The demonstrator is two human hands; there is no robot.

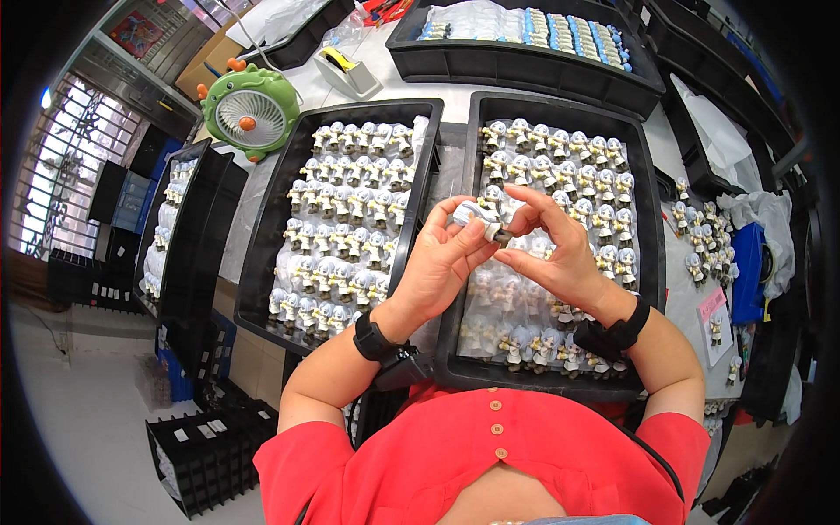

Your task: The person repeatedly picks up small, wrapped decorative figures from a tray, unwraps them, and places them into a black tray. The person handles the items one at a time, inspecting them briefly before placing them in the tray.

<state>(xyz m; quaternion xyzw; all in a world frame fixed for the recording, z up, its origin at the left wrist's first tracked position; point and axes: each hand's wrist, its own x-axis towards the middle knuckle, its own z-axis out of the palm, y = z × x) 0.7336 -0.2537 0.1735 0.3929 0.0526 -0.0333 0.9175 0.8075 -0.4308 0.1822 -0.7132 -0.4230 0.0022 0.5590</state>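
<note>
A small figurine (477, 215) with pale hair, a white-and-yellow body and a dark foot end lies tilted between my hands, above the right-hand tray. My left hand (442, 267) is closed round its head end, thumb pressed on top. My right hand (564, 254) curls its fingers and thumb about the dark foot end; the exact contact there is partly hidden. Below is a black tray (647, 254) with rows of similar figurines, some under clear film near its front. Another black tray (337, 107) of upright-looking rows sits to the left.
Loose figurines (704, 236) crowd the table at right, near a blue bin (748, 273) and a pink-and-white card (716, 325). A green fan (249, 114) and a tape dispenser (350, 74) stand far left. Behind is another black tray (525, 74) with blue-and-white pieces.
</note>
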